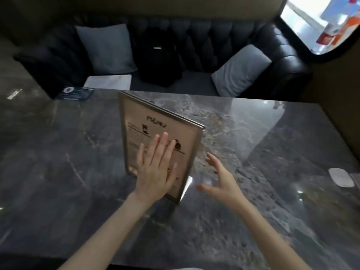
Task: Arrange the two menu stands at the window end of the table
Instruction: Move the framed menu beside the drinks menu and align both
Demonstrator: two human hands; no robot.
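One menu stand (155,121), a metal-framed upright panel with a beige "MENU" sheet, stands in the middle of the dark marble table (78,152). My left hand (155,168) lies flat against its printed face, fingers spread. My right hand (220,180) hovers open just to the right of the stand's near edge, a little apart from it. The stand's foot is hidden behind my left hand. No second menu stand is in view.
A black tufted sofa (204,45) with two grey cushions and a black bag (157,55) runs along the far side. The window (321,22) is at the upper right. A dark card (76,93) lies at the table's far-left edge, a white oval object (341,177) at the right edge.
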